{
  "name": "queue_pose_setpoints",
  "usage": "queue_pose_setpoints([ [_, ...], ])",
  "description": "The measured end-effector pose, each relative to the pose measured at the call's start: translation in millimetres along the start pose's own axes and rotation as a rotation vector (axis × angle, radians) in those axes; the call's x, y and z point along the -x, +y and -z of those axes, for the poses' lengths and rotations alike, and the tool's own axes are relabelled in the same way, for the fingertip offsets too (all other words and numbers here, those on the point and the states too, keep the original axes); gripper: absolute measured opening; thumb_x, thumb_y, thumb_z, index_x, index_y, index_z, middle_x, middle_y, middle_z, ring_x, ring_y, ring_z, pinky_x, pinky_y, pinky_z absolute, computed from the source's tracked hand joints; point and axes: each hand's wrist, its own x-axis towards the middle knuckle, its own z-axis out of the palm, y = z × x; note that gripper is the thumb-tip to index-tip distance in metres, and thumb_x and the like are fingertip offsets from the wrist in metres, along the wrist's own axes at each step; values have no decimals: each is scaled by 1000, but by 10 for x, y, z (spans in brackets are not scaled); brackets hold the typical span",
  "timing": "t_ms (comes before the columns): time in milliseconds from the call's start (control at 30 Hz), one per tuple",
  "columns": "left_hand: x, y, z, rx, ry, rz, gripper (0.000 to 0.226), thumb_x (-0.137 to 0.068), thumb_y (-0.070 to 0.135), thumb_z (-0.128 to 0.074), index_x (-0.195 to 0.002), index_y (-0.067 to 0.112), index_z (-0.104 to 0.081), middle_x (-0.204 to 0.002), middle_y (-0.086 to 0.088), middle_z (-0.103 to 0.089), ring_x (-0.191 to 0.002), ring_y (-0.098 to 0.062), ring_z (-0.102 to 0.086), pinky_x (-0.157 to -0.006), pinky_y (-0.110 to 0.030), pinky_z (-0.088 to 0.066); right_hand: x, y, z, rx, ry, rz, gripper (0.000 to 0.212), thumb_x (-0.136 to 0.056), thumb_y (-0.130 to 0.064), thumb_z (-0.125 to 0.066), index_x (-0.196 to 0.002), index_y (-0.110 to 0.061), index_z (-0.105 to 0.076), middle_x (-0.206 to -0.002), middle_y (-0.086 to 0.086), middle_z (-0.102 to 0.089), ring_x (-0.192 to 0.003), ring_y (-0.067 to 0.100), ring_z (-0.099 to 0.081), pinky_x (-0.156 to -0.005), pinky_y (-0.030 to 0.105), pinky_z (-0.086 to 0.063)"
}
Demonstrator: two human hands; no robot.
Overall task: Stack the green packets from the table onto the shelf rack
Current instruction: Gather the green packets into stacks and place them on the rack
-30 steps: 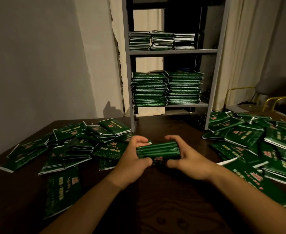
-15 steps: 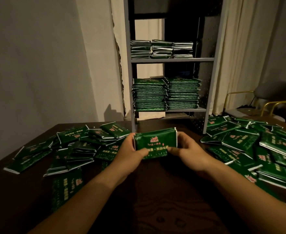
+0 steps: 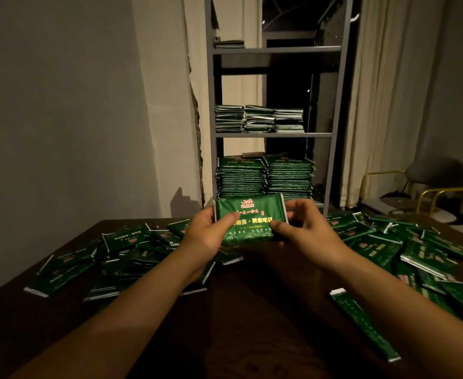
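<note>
Both hands hold a small bundle of green packets (image 3: 248,218) upright above the dark tabletop (image 3: 225,324), its printed face toward the camera. The left hand (image 3: 207,236) grips the bundle's left edge, with the thumb across the front. The right hand (image 3: 305,231) grips the right edge, also with the thumb on the front. The bundle is in front of the grey shelf rack (image 3: 334,149). Two tall stacks of packets (image 3: 266,176) stand on the lower shelf and three short stacks (image 3: 259,119) on the shelf above. Loose packets (image 3: 132,255) lie scattered on the tabletop at the left, and more (image 3: 422,253) at the right.
</note>
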Motion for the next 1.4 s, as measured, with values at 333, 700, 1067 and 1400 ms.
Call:
queue_pose_setpoints([
  [333,-182,443,4,114,18,63,82,-69,49,-81,-137,24,-42,-129,-10,-62,-116,-29,-63,-98,-54,-53,15,-433,187,854,49,639,77,-68,-52,-77,-132,-29,-41,-139,-6,-36,-128,15,-40,-104,36,-43],
  [700,-523,897,92,245,-98,200,31,-95,18,-65,-120,1,-58,-94,-14,-75,-81,-21,-73,-56,-26,-56,-351,-671,284,1269,240,1044,54,-76,-22,-78,-125,-13,-57,-120,5,-61,-108,26,-58,-84,38,-52],
  [1067,-745,1046,262,-732,142,-733,45,-100,49,-50,-139,28,-45,-136,12,-48,-125,-4,-43,-103,-25,-37,-853,-822,368,1098,288,968,41,-76,-22,-78,-113,-17,-60,-102,-1,-62,-88,20,-60,-70,35,-54],
  [1400,-1474,1113,275,-1217,320,-1161,39,-89,26,-72,-125,16,-64,-120,-1,-65,-116,-21,-54,-104,-33,-33,-1562,-988,334,1036,341,899,43,-75,-17,-81,-112,-17,-59,-106,1,-59,-93,24,-57,-68,33,-49],
])
